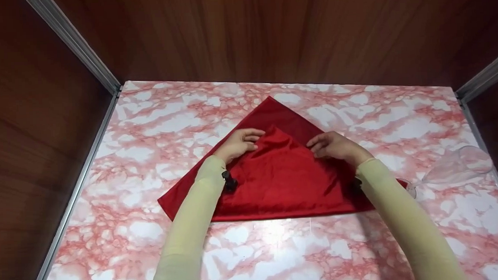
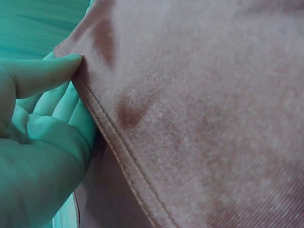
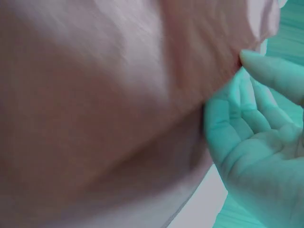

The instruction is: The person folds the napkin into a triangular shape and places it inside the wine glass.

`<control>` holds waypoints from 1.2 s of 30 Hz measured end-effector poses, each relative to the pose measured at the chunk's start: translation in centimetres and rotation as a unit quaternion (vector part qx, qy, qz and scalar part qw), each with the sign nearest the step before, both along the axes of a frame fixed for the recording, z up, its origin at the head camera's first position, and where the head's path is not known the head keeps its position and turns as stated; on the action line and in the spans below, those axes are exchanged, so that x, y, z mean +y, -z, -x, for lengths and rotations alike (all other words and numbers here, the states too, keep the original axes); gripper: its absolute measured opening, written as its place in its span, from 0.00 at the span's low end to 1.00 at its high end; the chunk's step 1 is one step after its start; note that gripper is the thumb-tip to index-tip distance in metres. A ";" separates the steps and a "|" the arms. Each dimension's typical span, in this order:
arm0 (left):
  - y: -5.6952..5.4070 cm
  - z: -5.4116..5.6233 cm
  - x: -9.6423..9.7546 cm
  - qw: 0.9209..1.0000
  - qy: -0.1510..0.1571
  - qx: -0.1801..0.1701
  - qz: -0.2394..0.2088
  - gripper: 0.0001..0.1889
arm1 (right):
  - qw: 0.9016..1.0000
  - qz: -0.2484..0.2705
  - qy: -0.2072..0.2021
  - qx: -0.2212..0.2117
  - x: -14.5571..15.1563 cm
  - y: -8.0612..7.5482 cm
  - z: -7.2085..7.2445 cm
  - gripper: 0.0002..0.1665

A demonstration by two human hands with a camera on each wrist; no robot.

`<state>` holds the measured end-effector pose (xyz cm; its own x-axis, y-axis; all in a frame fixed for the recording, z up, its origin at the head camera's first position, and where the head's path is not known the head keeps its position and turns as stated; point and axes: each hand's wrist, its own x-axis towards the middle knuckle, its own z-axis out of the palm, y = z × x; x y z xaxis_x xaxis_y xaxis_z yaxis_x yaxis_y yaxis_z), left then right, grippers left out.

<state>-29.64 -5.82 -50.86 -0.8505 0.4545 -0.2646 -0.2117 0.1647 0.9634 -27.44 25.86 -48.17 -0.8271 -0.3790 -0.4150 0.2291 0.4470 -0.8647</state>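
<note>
Two hands on one cloth [image 1: 283,184]; it lies on the table [image 1: 112,248], folded into a rough triangle, peak pointing away from you. Your left hand [image 1: 240,144] pinches the edge of the top layer [image 1: 275,168]; in the left wrist view your thumb presses from above at the stitched hem [image 2: 124,154], fingers fanned beneath. Your right hand [image 1: 335,146] does likewise on the other slanting edge; thumb over, fingers under.

Fit, as judged: the tip of the top layer sits short of the peak of the under layer [image 1: 275,110], so a darker border shows along both slopes; the work looks like setting that flap. Pull both edges evenly; uneven tension would likely skew the tip. Creases run between your hands near the tip; draw the pinches gently apart to flatten them, then smooth with straight fingers. Slide your fingers out flat, lest they lift the layer.

Caution: the black device [image 1: 230,184] at your left wrist hangs over the cloth and might catch it; hold that wrist slightly raised. The right corner is partly hidden by your sleeve [image 1: 405,221]; check its alignment separately.
</note>
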 end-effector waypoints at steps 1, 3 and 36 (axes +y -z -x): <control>0.0 -0.1 0.1 1.000 0.000 -0.001 0.000 0.26 | 1.000 -0.001 0.000 -0.007 0.0 0.0 0.0 0.21; 0.0 -0.2 0.2 1.000 -0.002 0.000 -0.002 0.26 | 1.000 -0.004 0.003 -0.016 -0.2 -0.1 0.0 0.21; -1.9 5.7 0.6 0.997 -0.059 0.052 -0.021 0.24 | 0.983 0.037 0.134 0.118 -4.1 -2.0 5.0 0.15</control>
<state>-35.37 -5.23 -48.95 -0.9203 0.3590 -0.1556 -0.1265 0.1033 0.9866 -32.45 21.71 -46.19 -0.9710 -0.1571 -0.1801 0.1197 0.3323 -0.9355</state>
